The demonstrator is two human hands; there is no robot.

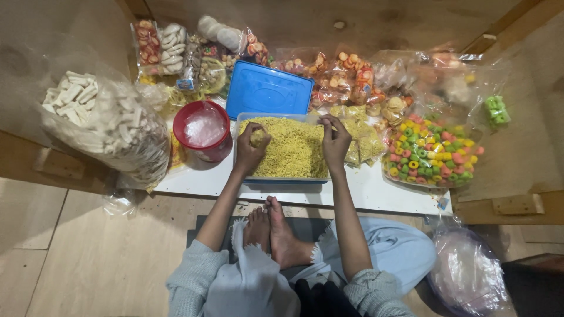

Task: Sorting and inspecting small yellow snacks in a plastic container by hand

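Note:
A clear rectangular tub (286, 175) filled with small yellow snack pieces (292, 148) sits on a low white board in front of me. My left hand (251, 147) rests over the left side of the tub, closed around a handful of the yellow snack. My right hand (335, 138) is at the tub's right rim, fingers pinched on a small clear plastic bag that is hard to make out. The tub's blue lid (268, 91) lies just behind it.
A red bucket (202, 130) of clear bags stands left of the tub. A big bag of white sticks (103, 120) lies far left, a bag of coloured rings (432, 154) to the right. Several snack packets (343, 76) crowd the back. My bare feet (271, 229) rest below the board.

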